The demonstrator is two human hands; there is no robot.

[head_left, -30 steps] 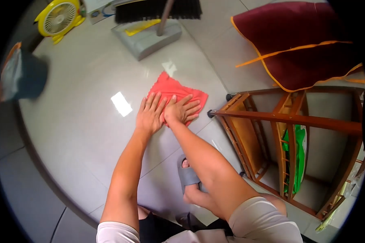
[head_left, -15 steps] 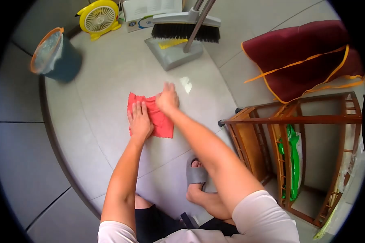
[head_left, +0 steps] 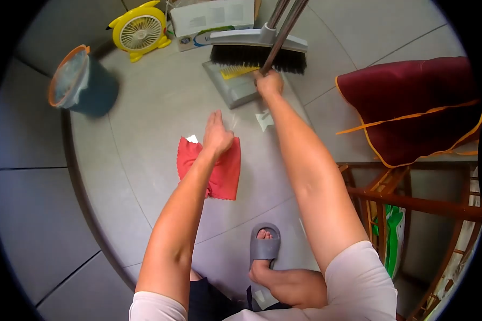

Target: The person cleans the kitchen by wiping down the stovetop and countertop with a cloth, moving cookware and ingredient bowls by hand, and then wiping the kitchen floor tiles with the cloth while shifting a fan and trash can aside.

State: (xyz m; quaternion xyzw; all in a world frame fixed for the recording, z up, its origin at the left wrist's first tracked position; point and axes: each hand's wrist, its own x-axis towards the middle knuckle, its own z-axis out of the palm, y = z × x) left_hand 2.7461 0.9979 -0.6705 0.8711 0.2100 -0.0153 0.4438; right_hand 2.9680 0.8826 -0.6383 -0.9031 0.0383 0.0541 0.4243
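My right hand (head_left: 269,84) is closed around the lower end of the metal dustpan handle (head_left: 284,37), just above the grey dustpan (head_left: 237,96). A broom (head_left: 258,53) with black bristles and a white head stands over the pan, and a yellow comb-like strip (head_left: 238,71) shows in it. My left hand (head_left: 218,135) reaches forward over a red cloth (head_left: 225,174) with scalloped edges, fingers stretched out. Whether it touches the cloth or the floor is unclear. The cloth lies partly crumpled on the tiles, with a small white patch (head_left: 192,139) at its upper edge.
A dark bin (head_left: 99,88) with an orange rim and plastic liner stands left. Behind are a yellow fan (head_left: 141,33) and a white box (head_left: 214,18). On the right, a maroon apron (head_left: 412,101) lies near a wooden rack (head_left: 412,200) holding a green packet (head_left: 395,235).
My right hand has left the cloth and gone forward to the dustpan handle. My left hand has shifted right and forward over the cloth. The view has moved a little.
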